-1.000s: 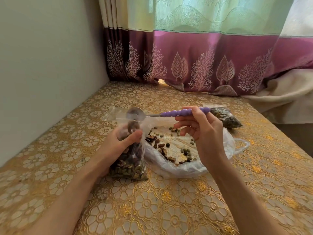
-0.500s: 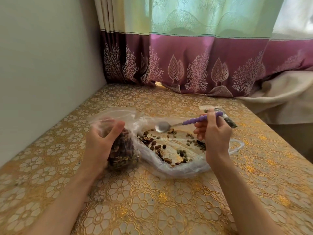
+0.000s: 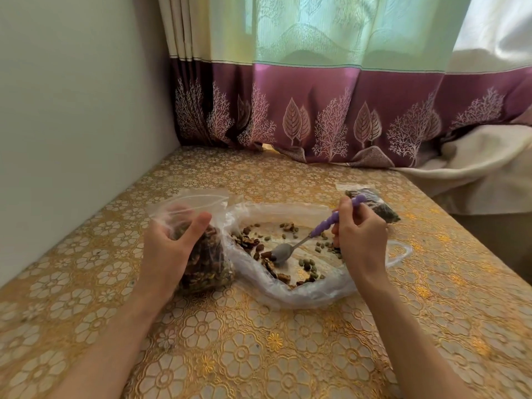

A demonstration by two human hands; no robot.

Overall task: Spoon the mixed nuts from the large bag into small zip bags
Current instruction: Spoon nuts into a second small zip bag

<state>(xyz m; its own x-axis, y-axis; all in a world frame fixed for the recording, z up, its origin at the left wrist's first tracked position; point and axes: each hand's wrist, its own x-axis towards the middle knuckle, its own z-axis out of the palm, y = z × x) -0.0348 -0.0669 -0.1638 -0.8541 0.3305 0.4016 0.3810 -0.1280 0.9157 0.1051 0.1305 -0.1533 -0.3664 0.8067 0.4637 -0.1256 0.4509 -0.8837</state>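
The right hand (image 3: 361,234), gripping the spoon (image 3: 305,240), has swung from the small zip bag (image 3: 201,246), which the left hand (image 3: 169,249) holds, down into the large bag (image 3: 288,295): another scoop begins.

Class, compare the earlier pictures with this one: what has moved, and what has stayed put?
The right hand has swung the spoon from over the small zip bag down into the large bag, its bowl now among the nuts. Nothing was let go. The left hand still holds the small bag, and the filled bag remains behind.
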